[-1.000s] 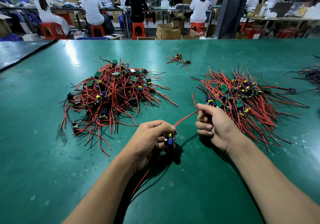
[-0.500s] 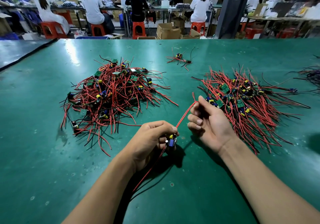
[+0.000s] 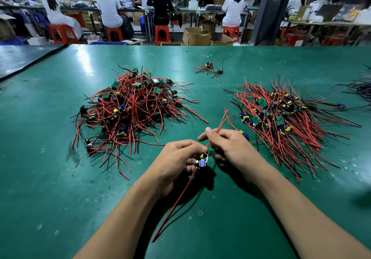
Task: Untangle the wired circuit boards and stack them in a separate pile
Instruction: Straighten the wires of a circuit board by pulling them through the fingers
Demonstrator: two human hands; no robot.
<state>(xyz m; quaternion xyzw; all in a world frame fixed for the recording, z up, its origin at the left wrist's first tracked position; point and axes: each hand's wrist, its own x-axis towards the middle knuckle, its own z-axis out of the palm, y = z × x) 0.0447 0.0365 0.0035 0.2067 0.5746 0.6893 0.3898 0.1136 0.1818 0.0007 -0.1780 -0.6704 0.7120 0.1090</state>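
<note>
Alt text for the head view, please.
The left hand grips a small wired circuit board over a green table while the right hand pinches its red wires. A tangled pile lies at left, a sorted pile at right.

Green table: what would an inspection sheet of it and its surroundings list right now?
Surface: green table, scuffed, glare at far left.
Job's things: tangled left pile; right pile, wires roughly aligned; board in hand.
Clutter: small far bunch; dark bunch at right edge.
Hands: left hand grips the board; right hand pinches its red wire.
Cables: loose wires trail from the board toward the near edge.
Surroundings: seated workers, orange stools, cardboard boxes.
</note>
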